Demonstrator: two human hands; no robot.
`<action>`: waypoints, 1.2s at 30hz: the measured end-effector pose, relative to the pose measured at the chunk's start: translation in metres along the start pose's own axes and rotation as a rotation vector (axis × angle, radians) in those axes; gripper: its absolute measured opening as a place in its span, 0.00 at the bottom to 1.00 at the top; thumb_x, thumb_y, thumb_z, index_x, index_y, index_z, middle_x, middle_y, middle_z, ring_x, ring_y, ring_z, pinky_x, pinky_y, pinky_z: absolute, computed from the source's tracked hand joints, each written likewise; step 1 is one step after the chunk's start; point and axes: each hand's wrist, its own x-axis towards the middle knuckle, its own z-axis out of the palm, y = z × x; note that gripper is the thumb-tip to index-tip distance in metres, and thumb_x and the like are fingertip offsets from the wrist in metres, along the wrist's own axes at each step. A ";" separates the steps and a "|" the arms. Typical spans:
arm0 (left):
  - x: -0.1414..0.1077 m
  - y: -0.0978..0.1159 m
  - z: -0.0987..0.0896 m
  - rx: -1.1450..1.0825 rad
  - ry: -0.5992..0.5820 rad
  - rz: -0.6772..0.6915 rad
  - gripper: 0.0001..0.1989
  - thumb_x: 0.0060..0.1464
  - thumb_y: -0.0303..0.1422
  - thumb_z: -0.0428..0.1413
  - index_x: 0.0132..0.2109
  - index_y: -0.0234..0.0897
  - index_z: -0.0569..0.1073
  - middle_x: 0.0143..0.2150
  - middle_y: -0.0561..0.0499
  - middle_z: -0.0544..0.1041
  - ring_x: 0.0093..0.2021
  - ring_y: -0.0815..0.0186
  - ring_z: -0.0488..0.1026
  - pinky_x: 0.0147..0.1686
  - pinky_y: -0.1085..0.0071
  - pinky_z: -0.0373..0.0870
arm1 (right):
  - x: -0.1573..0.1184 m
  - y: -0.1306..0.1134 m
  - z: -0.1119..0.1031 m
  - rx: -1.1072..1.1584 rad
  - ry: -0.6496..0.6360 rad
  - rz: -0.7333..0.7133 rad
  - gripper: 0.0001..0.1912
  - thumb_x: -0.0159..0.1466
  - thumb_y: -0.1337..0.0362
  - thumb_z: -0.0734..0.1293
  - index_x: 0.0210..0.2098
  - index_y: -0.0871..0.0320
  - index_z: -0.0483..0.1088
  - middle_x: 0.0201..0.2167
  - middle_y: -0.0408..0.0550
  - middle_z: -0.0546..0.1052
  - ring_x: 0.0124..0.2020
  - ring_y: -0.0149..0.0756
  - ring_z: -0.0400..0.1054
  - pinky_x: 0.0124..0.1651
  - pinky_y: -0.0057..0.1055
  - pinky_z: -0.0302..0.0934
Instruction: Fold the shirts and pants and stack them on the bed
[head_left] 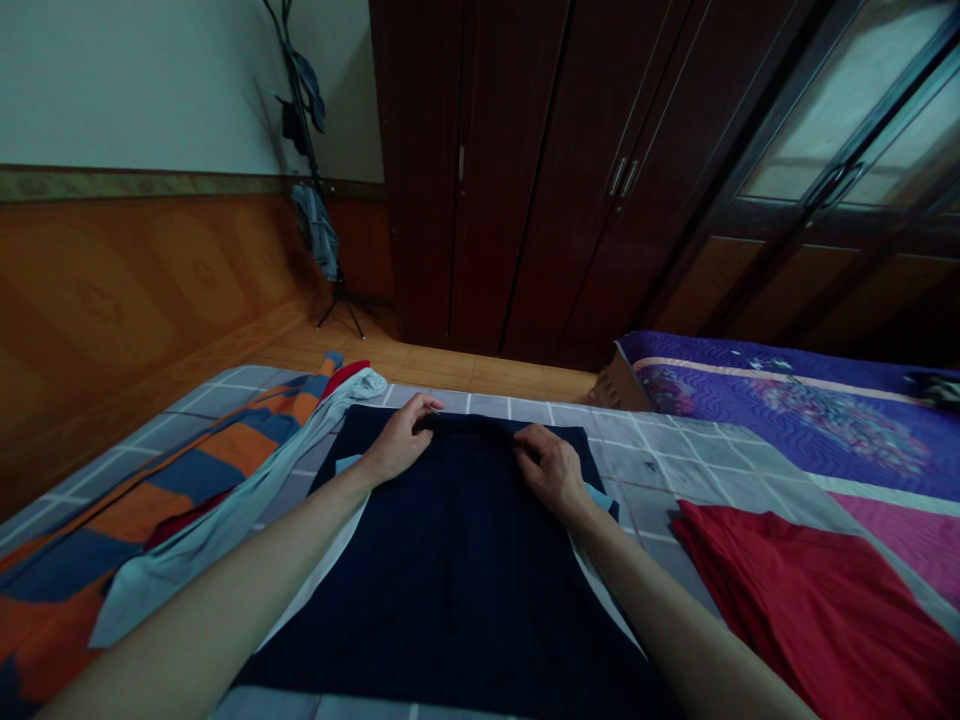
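L hand & R hand half shut, pinching far edge of navy cloth, long axis fwd on check sheet

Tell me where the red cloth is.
In the head view, the red cloth lies at the lower right on the grey checked bedsheet, right of the right hand and just below the purple quilted bedspread.

- On your right, a crumpled red cloth lies on the grey checked bedsheet.
- On your left, a pale blue garment lies across an orange-and-blue striped blanket.
- Further right, you have a purple quilt.
- Ahead stands a dark wooden wardrobe.
- Ahead left, you see a coat stand with clothes hanging on it, beside orange wood panelling.
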 end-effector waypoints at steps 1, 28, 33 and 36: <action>-0.001 0.001 -0.001 0.005 -0.011 0.014 0.19 0.45 0.22 0.49 0.47 0.36 0.65 0.41 0.49 0.73 0.45 0.63 0.71 0.48 0.67 0.65 | 0.000 0.001 0.001 0.027 0.000 -0.020 0.14 0.61 0.70 0.59 0.42 0.56 0.74 0.41 0.49 0.76 0.44 0.38 0.69 0.46 0.31 0.60; 0.001 0.012 -0.001 -0.240 -0.014 -0.077 0.09 0.46 0.29 0.57 0.36 0.36 0.67 0.37 0.49 0.77 0.40 0.64 0.73 0.45 0.66 0.67 | 0.007 -0.004 0.002 0.705 -0.174 0.060 0.15 0.55 0.64 0.60 0.38 0.58 0.75 0.40 0.47 0.79 0.43 0.38 0.72 0.48 0.35 0.64; -0.002 0.018 -0.008 -0.188 -0.108 -0.065 0.11 0.45 0.31 0.57 0.39 0.35 0.69 0.34 0.52 0.74 0.34 0.66 0.71 0.36 0.70 0.65 | 0.008 -0.004 -0.005 0.599 -0.168 0.163 0.17 0.52 0.61 0.67 0.42 0.59 0.74 0.36 0.48 0.79 0.37 0.41 0.73 0.41 0.34 0.65; -0.003 0.024 -0.013 -0.105 -0.269 -0.040 0.11 0.46 0.34 0.56 0.38 0.34 0.72 0.33 0.52 0.74 0.34 0.66 0.70 0.35 0.71 0.64 | 0.008 -0.006 -0.009 0.563 -0.152 0.167 0.09 0.51 0.64 0.67 0.33 0.56 0.75 0.29 0.45 0.78 0.34 0.40 0.72 0.40 0.33 0.65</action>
